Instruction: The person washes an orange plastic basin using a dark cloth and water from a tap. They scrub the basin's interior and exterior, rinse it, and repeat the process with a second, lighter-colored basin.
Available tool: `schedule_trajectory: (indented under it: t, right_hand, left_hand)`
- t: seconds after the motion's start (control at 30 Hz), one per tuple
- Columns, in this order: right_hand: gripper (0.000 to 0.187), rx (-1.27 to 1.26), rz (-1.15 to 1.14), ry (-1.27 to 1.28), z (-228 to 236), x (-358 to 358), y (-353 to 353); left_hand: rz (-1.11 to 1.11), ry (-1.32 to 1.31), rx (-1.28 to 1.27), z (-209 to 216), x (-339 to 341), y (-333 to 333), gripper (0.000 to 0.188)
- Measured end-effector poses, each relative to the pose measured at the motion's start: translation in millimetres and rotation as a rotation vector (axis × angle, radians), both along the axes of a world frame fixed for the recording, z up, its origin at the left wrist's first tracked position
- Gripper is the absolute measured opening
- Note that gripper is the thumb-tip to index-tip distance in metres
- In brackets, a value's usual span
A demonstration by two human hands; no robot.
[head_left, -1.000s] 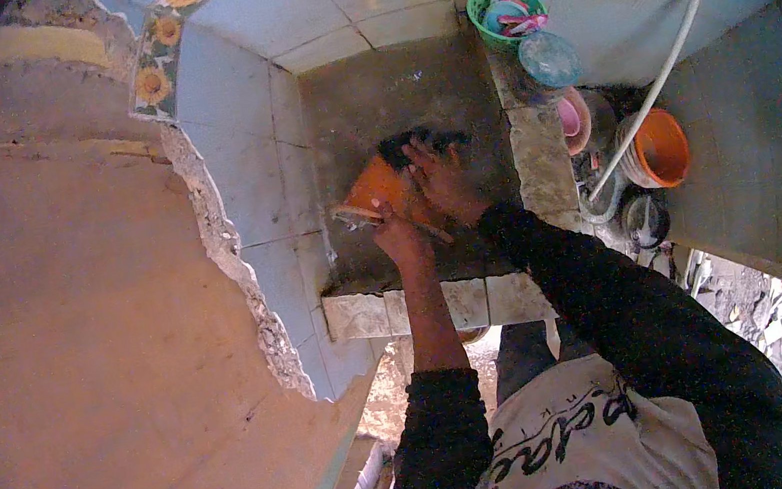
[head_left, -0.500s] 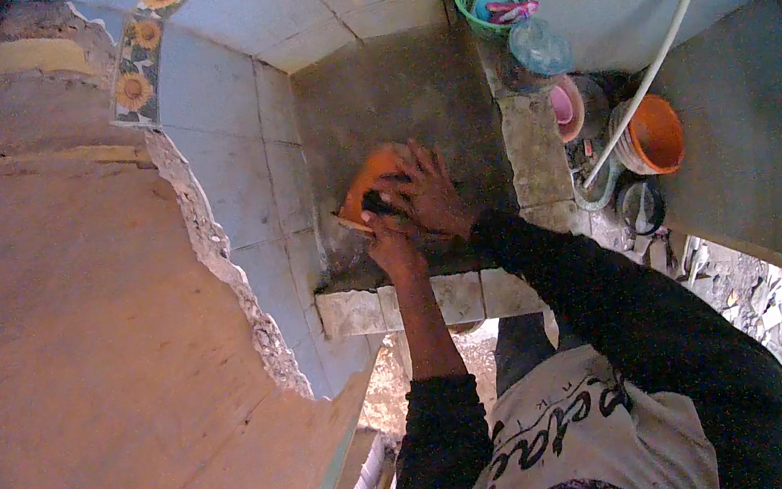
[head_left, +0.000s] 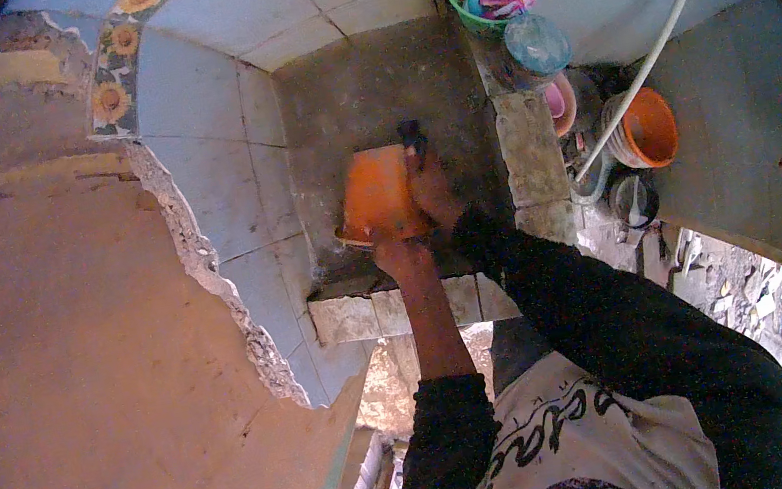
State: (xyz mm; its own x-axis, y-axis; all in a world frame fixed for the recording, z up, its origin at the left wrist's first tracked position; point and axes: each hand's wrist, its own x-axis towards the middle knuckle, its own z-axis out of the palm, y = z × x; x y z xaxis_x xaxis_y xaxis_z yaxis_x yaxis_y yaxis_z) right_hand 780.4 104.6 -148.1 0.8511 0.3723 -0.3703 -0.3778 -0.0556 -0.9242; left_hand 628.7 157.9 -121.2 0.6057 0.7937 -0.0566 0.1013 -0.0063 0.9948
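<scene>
An orange bucket (head_left: 375, 189) lies in the tiled basin (head_left: 373, 75), its rim toward me and its base pointing away. My left hand (head_left: 401, 255) is closed on the rim at the near side, with some fingers out of sight. Along the bucket's right side is my right hand (head_left: 437, 192), smeared by motion and closed around a black scrubbing pad (head_left: 411, 136). Only the far end of that dark pad shows, beside the bucket's far right corner, and its exact kind is hard to make out.
On the right ledge sit a green basket (head_left: 477, 21) of toiletries, a clear bluish container (head_left: 537, 44) and a pink bowl (head_left: 560, 103). Beyond stand another orange bucket (head_left: 648, 127) and a white pipe (head_left: 649, 74). The basin's tiled front edge (head_left: 347, 319) lies under my left forearm.
My right hand and the black pad have moved off the bucket's upper face to its right side. The left hand stays at the rim, and the bucket looks slightly turned.
</scene>
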Motion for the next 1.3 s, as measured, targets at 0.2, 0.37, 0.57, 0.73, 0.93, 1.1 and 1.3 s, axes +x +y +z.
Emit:
schedule_trajectory:
  t: [0.2,0.37,0.57,0.73,0.93,1.1,1.3]
  right_hand:
    - [0.065,0.152,0.154,0.297,-68.6,-4.1,-58.2]
    - [0.058,0.124,0.233,0.283,-60.2,12.3,-71.6]
    - [0.050,0.075,0.419,0.220,19.0,62.3,-75.9]
    - [0.043,-0.258,0.815,0.077,108.4,89.6,-28.5]
    - [0.037,-0.528,1.003,-0.805,103.4,30.2,34.4]
    - [0.035,-0.547,0.535,-0.958,87.3,6.0,17.2]
    - [0.033,-0.778,0.890,-0.727,51.5,53.1,10.5]
  left_hand:
    - [0.017,0.159,-0.500,66.7,-8.4,16.6,0.068]
    - [-0.144,0.168,-0.688,95.9,-19.8,76.8,0.071]
    - [-0.367,0.453,-0.553,142.0,-1.3,103.3,0.061]
    - [-0.467,0.747,0.219,126.3,2.5,105.7,0.051]
    - [-0.496,0.576,0.605,44.5,33.4,101.3,0.044]
    - [-0.136,0.542,0.400,81.9,18.4,72.7,0.043]
    - [-0.050,0.441,0.261,96.9,29.5,39.7,0.050]
